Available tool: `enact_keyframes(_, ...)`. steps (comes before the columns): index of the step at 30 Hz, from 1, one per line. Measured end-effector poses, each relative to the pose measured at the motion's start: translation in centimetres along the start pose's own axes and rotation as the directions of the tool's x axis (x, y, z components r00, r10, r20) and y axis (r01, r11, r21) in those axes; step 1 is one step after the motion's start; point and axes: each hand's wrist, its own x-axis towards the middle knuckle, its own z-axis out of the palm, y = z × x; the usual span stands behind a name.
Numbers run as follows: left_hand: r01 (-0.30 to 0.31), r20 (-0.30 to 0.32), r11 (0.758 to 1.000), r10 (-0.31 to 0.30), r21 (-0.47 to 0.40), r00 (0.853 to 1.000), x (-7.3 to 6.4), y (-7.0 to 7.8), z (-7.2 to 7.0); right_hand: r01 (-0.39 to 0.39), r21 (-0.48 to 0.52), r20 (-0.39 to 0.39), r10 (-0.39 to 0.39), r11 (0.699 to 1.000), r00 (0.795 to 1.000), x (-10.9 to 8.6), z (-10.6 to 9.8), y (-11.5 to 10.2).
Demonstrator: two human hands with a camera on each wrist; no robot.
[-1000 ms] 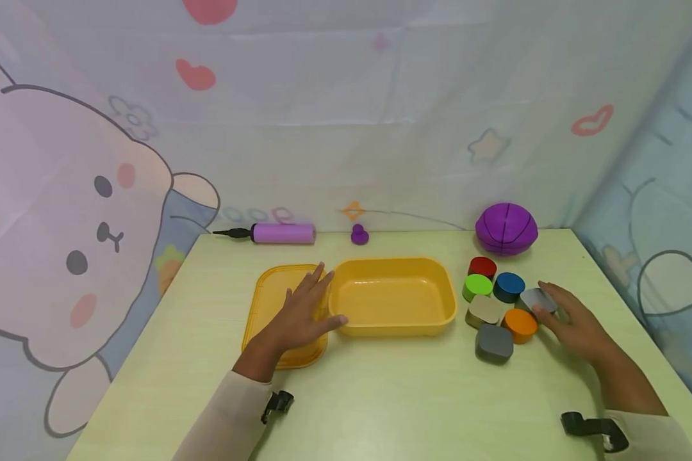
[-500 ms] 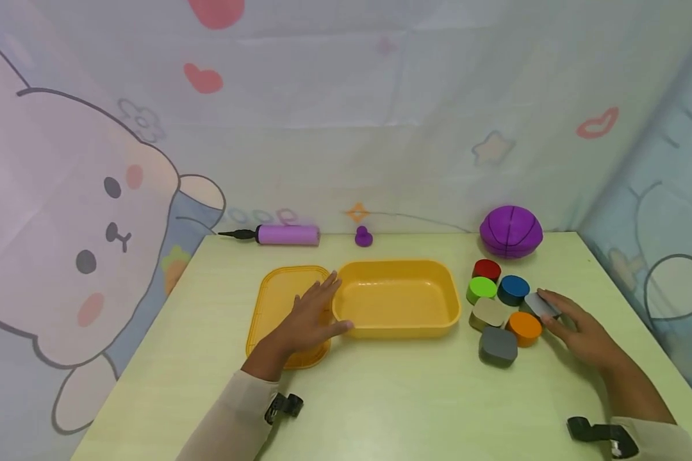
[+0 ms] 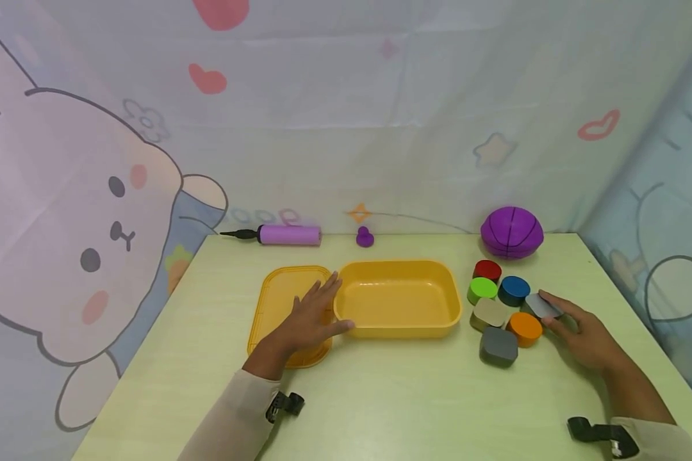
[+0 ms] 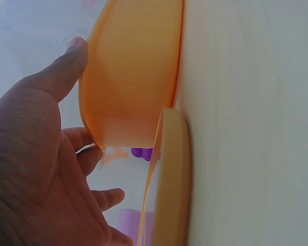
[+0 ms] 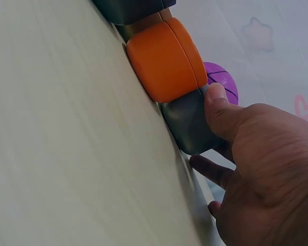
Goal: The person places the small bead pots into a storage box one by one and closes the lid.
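A person's right hand (image 3: pixel 588 339) pinches a light-grey block (image 3: pixel 537 305) well to the right of a yellow tub (image 3: pixel 403 333), thumb and forefinger clamped on it and the lower fingers apart. Whether the block is off the table cannot be told. At the tub's left end, the left hand (image 3: pixel 310 323) spreads its fingers wide, thumb touching the rim, partly over a yellow lid (image 3: pixel 277 307) that lies just left of the tub. To the tub's right, nearer it than the held block, sits an orange block (image 3: pixel 525 328). The step in hand appears to be securing the light-grey block; the next move likely calls for a firm pinch and a straight lift that leaves the orange neighbour undisturbed, with the tub kept steady.
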Motion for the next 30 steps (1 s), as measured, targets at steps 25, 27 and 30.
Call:
enact_keyframes(25,-0.002,-0.02,1.0,0.002,-0.014,1.0,0.0,-0.6,0.4,-0.004,-0.023,-0.375,-0.005,1.0,0.927,0.1,-0.4,-1.2)
enact_keyframes(27,-0.002,-0.017,1.0,0.001,-0.006,1.0,0.0,-0.6,0.4,0.021,-0.015,-0.415,-0.025,1.0,0.91,0.3,-0.5,-1.7)
enact_keyframes(30,0.0,-0.011,1.0,0.0,-0.007,1.0,0.1,-0.4,0.4,0.059,0.012,-0.46,-0.047,0.998,0.887,0.7,-0.7,-2.4)
